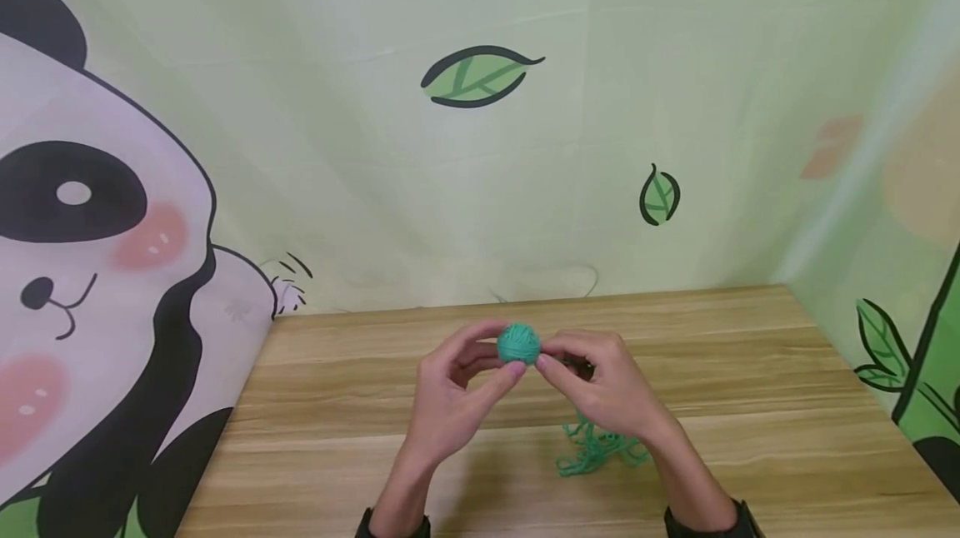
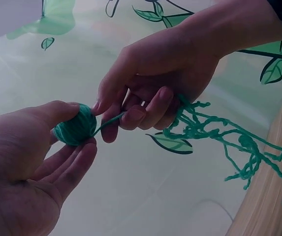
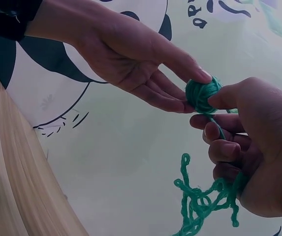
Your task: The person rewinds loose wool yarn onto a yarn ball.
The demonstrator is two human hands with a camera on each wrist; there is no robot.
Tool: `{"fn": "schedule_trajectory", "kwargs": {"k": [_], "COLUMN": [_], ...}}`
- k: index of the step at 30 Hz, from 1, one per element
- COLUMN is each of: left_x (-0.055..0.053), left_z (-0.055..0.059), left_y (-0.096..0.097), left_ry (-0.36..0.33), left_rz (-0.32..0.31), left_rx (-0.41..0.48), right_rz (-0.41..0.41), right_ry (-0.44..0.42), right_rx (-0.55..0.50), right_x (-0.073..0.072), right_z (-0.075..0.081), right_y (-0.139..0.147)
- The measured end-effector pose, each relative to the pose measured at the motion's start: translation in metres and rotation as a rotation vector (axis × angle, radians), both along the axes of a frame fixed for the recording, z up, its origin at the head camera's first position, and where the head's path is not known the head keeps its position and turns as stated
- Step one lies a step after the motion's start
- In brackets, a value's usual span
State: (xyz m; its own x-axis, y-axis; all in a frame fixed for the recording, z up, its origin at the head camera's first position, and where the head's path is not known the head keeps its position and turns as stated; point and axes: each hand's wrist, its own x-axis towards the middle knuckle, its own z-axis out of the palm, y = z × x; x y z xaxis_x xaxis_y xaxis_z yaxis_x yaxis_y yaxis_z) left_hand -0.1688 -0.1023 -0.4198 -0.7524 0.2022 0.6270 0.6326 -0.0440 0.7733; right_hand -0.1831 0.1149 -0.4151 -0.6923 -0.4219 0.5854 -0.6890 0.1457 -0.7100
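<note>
A small ball of green yarn (image 1: 518, 344) is held up over the table between both hands. My left hand (image 1: 457, 392) pinches it between the thumb below and the fingertips behind and above. On the ball's other side is my right hand (image 1: 611, 380), its thumb and forefinger right at the wound yarn. In the left wrist view a taut yarn strand (image 2: 110, 123) runs from the ball into the curled right fingers. Loose, crinkled yarn (image 2: 214, 128) hangs out of the right palm, also showing below that hand in the head view.
A wood-grain table (image 1: 337, 405) lies under both hands. Behind it hangs a pale green cloth backdrop (image 1: 360, 146) with printed leaves, and a large printed panda (image 1: 82, 271) is at the left. The backdrop continues along the table's right side.
</note>
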Motion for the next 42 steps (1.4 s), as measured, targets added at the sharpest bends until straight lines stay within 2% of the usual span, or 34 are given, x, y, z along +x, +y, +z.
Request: {"fn": "schedule_trajectory", "kwargs": {"k": [8, 14, 20, 25, 30, 34, 39, 42], "left_x": [-0.001, -0.003, -0.006, -0.008, -0.006, 0.000, 0.010, 0.013], "left_z": [-0.001, -0.003, -0.003, -0.003, -0.003, 0.006, 0.020, 0.022], "left_y": [-0.001, -0.002, -0.002, -0.001, 0.000, 0.002, 0.005, 0.005], "left_ry": [0.031, 0.036, 0.107, 0.192, 0.217, 0.211, 0.166, 0.134], "left_rz": [0.065, 0.101, 0.167, 0.198, 0.142, 0.057, -0.052, -0.108], "left_rx": [0.024, 0.005, -0.057, -0.159, -0.242, -0.250, -0.236, -0.231], "right_rz": [0.024, 0.053, 0.090, 0.134, 0.146, 0.132, 0.079, 0.054], "right_ry": [0.063, 0.110, 0.113, 0.085, 0.069, 0.059, 0.054, 0.054], "right_rx": [0.070, 0.117, 0.090, -0.008, -0.110, -0.157, -0.149, -0.133], "right_x": [-0.001, 0.001, 0.006, 0.009, 0.009, 0.007, 0.005, 0.004], "right_z": [-0.001, 0.000, 0.005, 0.008, 0.010, 0.009, 0.009, 0.009], "right_y": [-0.003, -0.003, -0.001, 0.001, 0.007, 0.011, 0.011, 0.011]}}
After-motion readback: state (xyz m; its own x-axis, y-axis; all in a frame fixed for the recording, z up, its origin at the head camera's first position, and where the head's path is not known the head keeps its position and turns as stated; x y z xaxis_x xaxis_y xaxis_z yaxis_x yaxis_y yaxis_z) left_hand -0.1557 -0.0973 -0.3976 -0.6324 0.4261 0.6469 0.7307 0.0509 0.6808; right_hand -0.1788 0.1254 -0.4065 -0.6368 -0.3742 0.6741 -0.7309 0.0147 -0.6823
